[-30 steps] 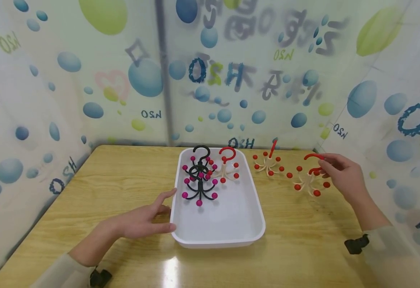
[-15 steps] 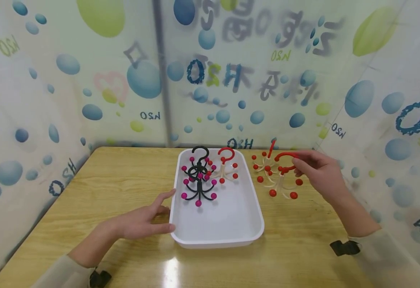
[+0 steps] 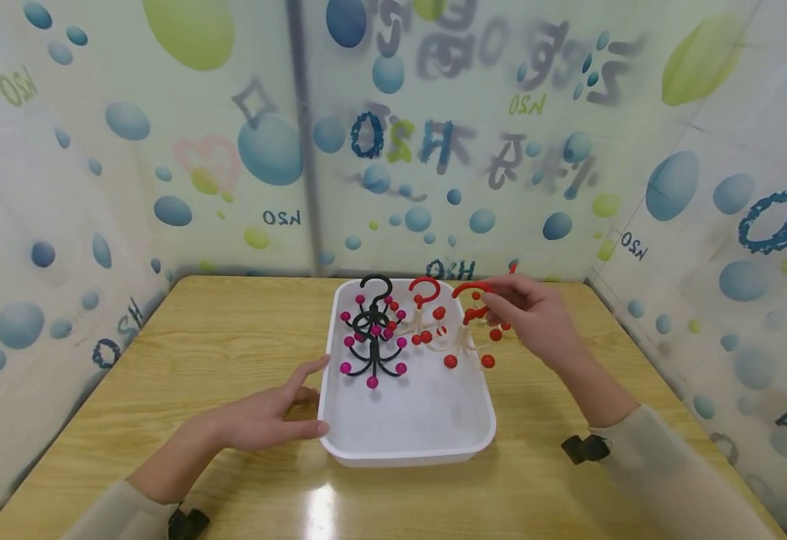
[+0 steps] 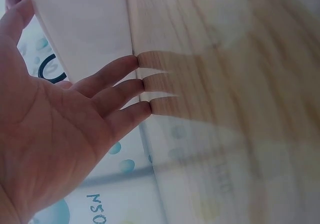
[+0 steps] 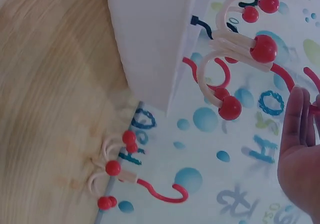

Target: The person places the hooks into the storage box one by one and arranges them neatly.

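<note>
My right hand point(image 3: 528, 315) pinches the red hook of a cream multi-arm hanger point(image 3: 464, 339) with red ball tips. It hangs over the right side of a white tray point(image 3: 427, 420), and the right wrist view shows the hanger point(image 5: 245, 51) beyond the tray's wall. Inside the tray, at its back left, are two black multi-arm hangers point(image 3: 375, 351) with magenta balls, one in front of the other. Beside them is another red-hooked hanger point(image 3: 419, 319). My left hand point(image 3: 265, 416) rests against the tray's left side with fingers spread, its fingertips low by the wall point(image 4: 85, 23).
Another red-and-cream hanger point(image 5: 127, 176) stands on the table to the tray's right, mostly covered by my right hand in the head view. The wooden table point(image 3: 231, 330) ends at a wall covering point(image 3: 231, 202) printed with blue and green drops.
My right hand has carried the red-hooked hanger leftward from the table's right side to over the tray. The left hand and the tray have stayed in place.
</note>
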{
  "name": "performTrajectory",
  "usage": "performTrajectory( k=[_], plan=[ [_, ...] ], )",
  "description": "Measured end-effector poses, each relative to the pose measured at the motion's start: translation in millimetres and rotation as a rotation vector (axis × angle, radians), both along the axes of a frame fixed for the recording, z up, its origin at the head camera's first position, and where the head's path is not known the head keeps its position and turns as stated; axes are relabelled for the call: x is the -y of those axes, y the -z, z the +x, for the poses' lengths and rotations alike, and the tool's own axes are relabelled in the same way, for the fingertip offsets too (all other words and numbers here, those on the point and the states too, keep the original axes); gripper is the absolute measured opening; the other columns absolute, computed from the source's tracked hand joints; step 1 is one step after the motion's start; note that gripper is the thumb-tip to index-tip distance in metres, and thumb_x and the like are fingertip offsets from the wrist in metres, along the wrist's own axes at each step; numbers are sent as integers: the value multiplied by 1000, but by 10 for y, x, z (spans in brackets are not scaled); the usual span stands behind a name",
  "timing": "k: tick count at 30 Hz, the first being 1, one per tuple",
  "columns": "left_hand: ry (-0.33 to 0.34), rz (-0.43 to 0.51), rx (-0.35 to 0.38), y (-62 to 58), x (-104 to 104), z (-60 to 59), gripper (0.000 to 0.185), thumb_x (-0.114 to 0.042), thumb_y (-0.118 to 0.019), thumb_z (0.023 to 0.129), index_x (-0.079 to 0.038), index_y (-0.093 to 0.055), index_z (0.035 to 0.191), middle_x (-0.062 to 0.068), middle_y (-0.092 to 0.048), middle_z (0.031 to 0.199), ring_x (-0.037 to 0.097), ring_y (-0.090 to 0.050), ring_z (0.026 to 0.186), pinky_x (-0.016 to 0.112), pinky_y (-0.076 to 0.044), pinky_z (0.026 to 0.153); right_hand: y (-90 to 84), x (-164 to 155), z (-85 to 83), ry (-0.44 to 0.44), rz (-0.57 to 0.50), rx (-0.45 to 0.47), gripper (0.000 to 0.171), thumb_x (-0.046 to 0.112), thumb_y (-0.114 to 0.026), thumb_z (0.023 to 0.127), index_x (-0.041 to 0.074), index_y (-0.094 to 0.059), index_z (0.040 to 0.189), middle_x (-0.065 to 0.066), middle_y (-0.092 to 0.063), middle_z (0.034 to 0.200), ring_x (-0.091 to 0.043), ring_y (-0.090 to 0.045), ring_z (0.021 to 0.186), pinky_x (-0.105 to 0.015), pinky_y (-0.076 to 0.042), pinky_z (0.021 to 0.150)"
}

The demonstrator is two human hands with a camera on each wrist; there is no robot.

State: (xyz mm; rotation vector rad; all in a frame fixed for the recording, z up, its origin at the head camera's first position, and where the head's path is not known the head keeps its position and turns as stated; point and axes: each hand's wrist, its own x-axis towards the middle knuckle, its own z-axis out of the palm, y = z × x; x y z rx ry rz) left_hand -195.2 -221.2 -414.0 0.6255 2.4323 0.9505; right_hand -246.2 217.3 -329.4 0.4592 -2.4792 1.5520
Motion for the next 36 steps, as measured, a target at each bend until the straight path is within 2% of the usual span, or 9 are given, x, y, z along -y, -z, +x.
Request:
performTrajectory(
  k=[5,13,21,25,30,36],
  plan=[
    [3,5,-2,-6,-7,0,102,-55,-69,106,-29,0,176,16,-58,163,46,-49,155,72,-35,127,97,175,-92,-52,0,78,30,22,-73,108,8,-73,134,-18,-78,118,-25,-80,93,-37,-69,87],
    [-1,-5,-8,-1,-10,11,101,-55,-69,106,-28,-1,176,16,-58,163,46,-50,155,71,-35,127,214,396,-200,-70,27,152,28,23,-75,107,11,-72,131,-13,-78,117,-24,-79,97,-47,-68,94],
    [-8,-11,-14,-12,-18,25,102,-56,-69,105,-28,-3,176,16,-59,162,46,-51,154,71,-36,126,318,490,-262,-97,58,177,26,20,-74,107,8,-72,130,-18,-78,117,-25,-79,96,-48,-67,95],
    [-8,-13,-11,-14,-20,24,101,-56,-69,105,-28,-3,177,17,-59,162,46,-51,154,71,-36,126,359,491,-292,-122,88,198,24,18,-74,107,8,-74,129,-15,-79,112,-32,-79,98,-55,-66,96],
    [-13,-15,-2,-10,-20,18,101,-56,-69,106,-28,-2,177,17,-58,163,46,-51,154,72,-36,126,415,460,-329,-155,132,251,28,21,-73,108,9,-74,132,-13,-80,115,-37,-79,104,-54,-66,96],
    [-15,-22,-1,-15,-15,18,101,-56,-68,106,-29,-1,177,18,-57,163,46,-51,154,72,-36,126,456,433,-370,-177,130,245,34,19,-72,108,2,-71,137,-14,-80,116,-43,-78,106,-54,-67,93]
  ],
)
